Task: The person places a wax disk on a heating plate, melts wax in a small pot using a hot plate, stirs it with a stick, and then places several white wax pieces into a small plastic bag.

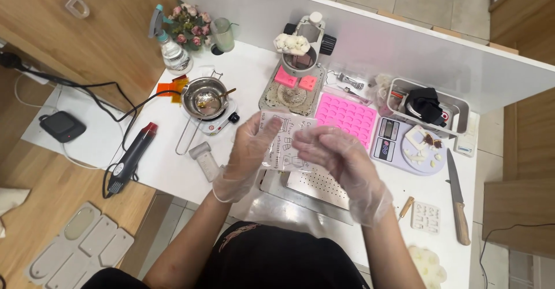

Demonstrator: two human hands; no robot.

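Note:
Both my hands wear thin clear gloves and hold a small clear plastic packet [284, 136] with line drawings printed on it, above the white table [167, 167]. My left hand [250, 147] grips the packet's left edge. My right hand [338, 153] pinches its right side with the fingers curled. Beneath the packet lies a perforated metal plate [315, 188].
A pink silicone mould [347, 115], kitchen scale [404, 144] with white chunks, small pot [203, 97] on a hot plate, heat gun [132, 159], spray bottle [170, 46], knife [457, 199], grey bin [428, 107], small white mould [426, 217] and grey moulds [81, 245] on the floor.

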